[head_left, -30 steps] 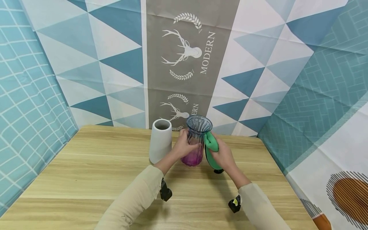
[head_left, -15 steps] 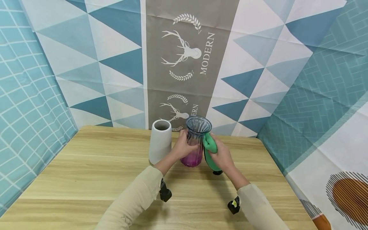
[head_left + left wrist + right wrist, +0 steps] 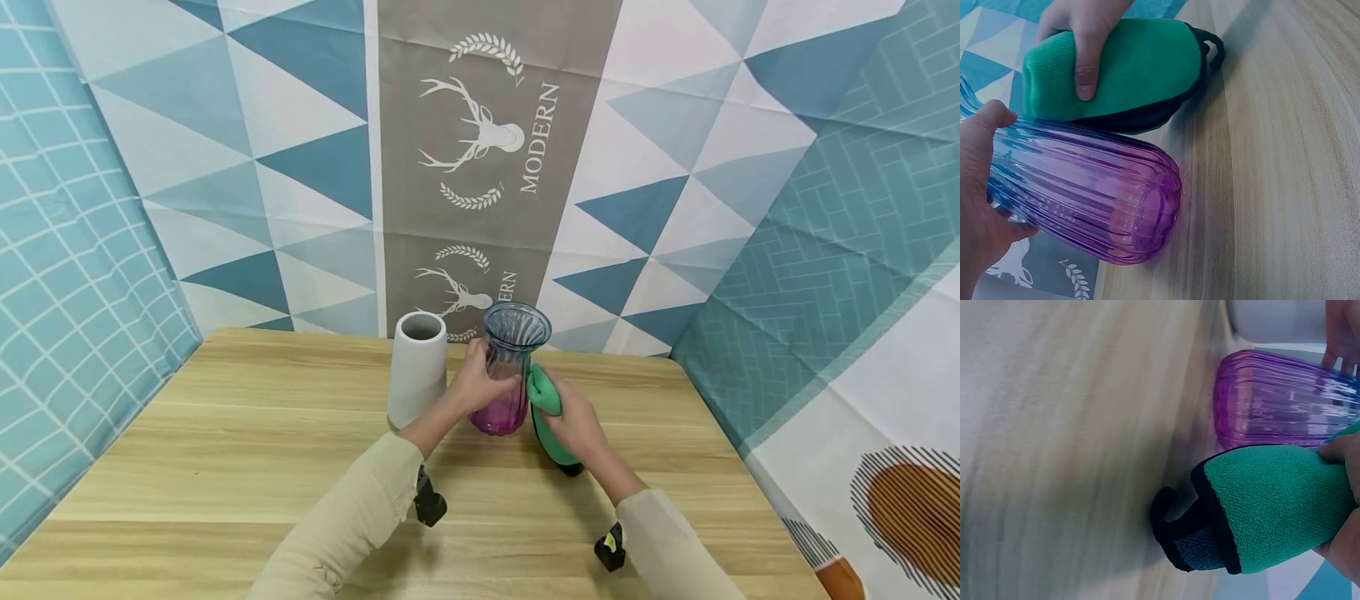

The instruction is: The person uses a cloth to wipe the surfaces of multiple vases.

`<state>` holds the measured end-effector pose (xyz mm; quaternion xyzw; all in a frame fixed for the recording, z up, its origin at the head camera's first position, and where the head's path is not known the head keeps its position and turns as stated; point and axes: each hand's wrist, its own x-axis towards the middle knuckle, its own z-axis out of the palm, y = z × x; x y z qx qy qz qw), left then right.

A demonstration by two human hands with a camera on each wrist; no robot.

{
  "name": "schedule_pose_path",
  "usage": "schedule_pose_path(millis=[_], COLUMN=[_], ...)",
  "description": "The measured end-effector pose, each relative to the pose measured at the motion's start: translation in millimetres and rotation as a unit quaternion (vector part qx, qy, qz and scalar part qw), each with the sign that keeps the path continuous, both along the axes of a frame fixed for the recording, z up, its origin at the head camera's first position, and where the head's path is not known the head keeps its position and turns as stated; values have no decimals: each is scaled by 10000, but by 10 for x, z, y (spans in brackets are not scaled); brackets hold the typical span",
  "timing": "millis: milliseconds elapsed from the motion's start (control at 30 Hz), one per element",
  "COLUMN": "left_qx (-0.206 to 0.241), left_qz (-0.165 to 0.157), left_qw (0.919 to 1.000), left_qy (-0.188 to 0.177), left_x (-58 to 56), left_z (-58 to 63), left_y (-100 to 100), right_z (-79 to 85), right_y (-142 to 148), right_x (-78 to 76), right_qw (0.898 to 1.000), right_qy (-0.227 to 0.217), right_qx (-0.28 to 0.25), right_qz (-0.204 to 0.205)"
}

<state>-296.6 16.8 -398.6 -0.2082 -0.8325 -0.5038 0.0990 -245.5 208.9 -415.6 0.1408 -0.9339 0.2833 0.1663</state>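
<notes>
A ribbed glass vase, blue at its flared rim and purple at its base, stands upright on the table. My left hand grips its upper body from the left, thumb on the near side. On the other side, my right hand holds a folded green cloth with black edging, its upper part against or close beside the glass. In the left wrist view the thumb presses on the cloth, and a black loop hangs from its end. The right wrist view shows the vase's purple base beside the cloth.
A white tapered vase stands just left of the glass vase, close to my left forearm. Wood-grain table extends around both. A patterned curtain rises behind the table's back edge.
My right hand and the green cloth have moved slightly down along the right side of the glass vase. The left hand and the vase have stayed nearly in place.
</notes>
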Motion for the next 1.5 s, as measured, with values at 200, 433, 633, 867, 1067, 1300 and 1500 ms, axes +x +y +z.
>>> schedule_pose_path(millis=[200,433,633,867,1067,1300,1500], left_qx=[-71,18,133,391,418,402,362], left_qz=[72,208,226,97,66,58,53], left_qw=[9998,9995,9994,9990,9990,9991,9993], left_qy=[-148,-222,-216,-193,-129,-76,-15], left_x=[6,26,33,37,30,25,16], left_z=[19,27,40,46,44,36,28], left_y=[2,12,16,17,19,19,22], right_z=[-67,-44,47,202,281,296,247], right_y=[16,42,43,27,6,-25,-28], right_x=[5,-3,-24,-41,-69,-79,-75], right_qw=[9999,9999,9999,9990,9989,9988,9989], right_qy=[-113,-108,85,136,180,313,345], right_qx=[104,127,-100,-423,-421,-381,-311], right_qz=[31,38,77,-57,-46,-3,57])
